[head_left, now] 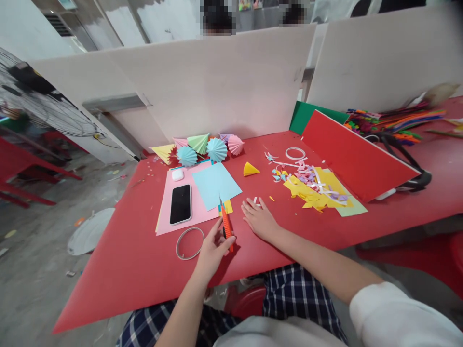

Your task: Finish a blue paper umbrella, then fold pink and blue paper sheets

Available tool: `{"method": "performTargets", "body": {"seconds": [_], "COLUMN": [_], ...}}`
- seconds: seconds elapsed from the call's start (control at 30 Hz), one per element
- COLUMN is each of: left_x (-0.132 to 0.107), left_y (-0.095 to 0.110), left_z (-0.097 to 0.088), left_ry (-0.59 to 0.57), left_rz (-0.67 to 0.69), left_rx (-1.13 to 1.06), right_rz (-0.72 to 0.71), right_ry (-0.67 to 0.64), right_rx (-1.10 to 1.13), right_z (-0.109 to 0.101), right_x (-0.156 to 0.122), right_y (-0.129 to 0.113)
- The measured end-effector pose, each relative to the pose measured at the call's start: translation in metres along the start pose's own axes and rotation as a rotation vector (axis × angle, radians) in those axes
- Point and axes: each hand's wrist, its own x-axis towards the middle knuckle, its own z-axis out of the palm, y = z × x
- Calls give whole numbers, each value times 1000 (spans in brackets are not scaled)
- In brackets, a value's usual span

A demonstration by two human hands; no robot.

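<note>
My left hand is closed round an orange utility knife, its blade tip touching the near corner of a light blue paper sheet. That sheet lies partly on a pink sheet, which carries a black phone and a small white earbud case. My right hand rests flat on the red table with its fingers spread, just right of the knife. A yellow paper scrap shows under the blue sheet's corner.
Several folded paper fans lie at the table's back. A yellow paper cone, a heap of paper scraps and two tape rings are nearby. A red board leans at right; white dividers stand behind.
</note>
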Motion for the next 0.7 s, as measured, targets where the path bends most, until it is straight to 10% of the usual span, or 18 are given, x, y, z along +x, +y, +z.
{"method": "performTargets", "body": {"seconds": [0.33,0.7], "left_x": [20,60], "left_y": [15,32], "left_z": [17,65], "left_ry": [-30,-246], "left_rz": [52,226], "left_rx": [521,1010], "right_rz": [263,693], "right_ry": [123,667], "right_rx": [89,699], "right_z": [-13,-34], "right_x": [10,-10], "right_y": [80,134]}}
